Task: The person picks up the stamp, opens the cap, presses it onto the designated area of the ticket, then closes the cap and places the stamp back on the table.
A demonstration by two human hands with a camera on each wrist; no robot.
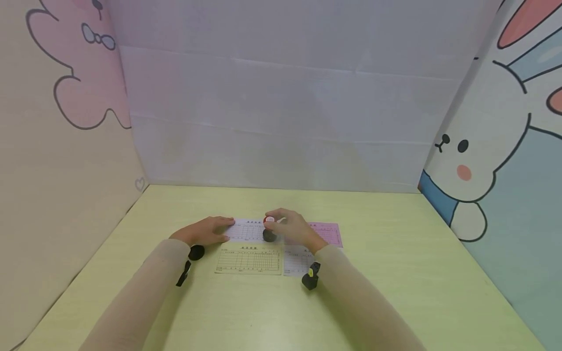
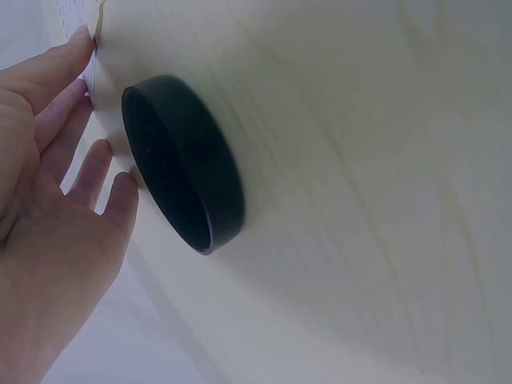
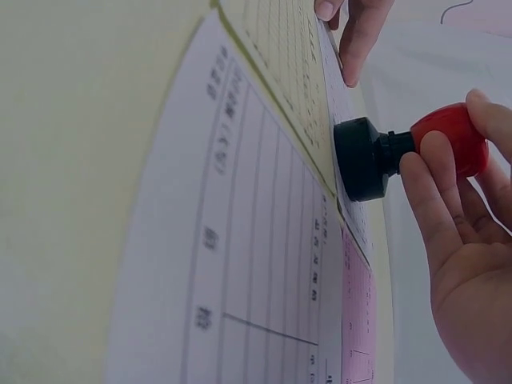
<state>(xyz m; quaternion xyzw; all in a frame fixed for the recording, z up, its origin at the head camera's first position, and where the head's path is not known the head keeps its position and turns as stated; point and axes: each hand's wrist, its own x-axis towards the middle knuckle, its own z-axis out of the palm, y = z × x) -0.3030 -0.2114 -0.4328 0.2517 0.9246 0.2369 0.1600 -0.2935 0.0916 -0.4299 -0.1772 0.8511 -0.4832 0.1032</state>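
Observation:
My right hand (image 1: pixel 297 228) grips the red knob of a round hand stamp (image 3: pixel 362 160). The stamp's wide black base stands against the upper-left form (image 1: pixel 246 231), a pale printed sheet. At that sheet's left edge, my left hand (image 1: pixel 204 231) rests with its fingers extended and spread. Below lies a yellowish form (image 1: pixel 248 261). To its right is a white form (image 1: pixel 295 261), and above that a pink form (image 1: pixel 328 234) is partly covered by my right hand. A shallow black round cap (image 2: pixel 184 164) sits on the table close to my left hand.
The four-sheet block lies on a pale yellow-green table (image 1: pixel 246 312). Behind it rises a plain whitish back panel (image 1: pixel 281 122). Cartoon-printed side panels stand at left and right, with a rabbit (image 1: pixel 474 146) on the right one.

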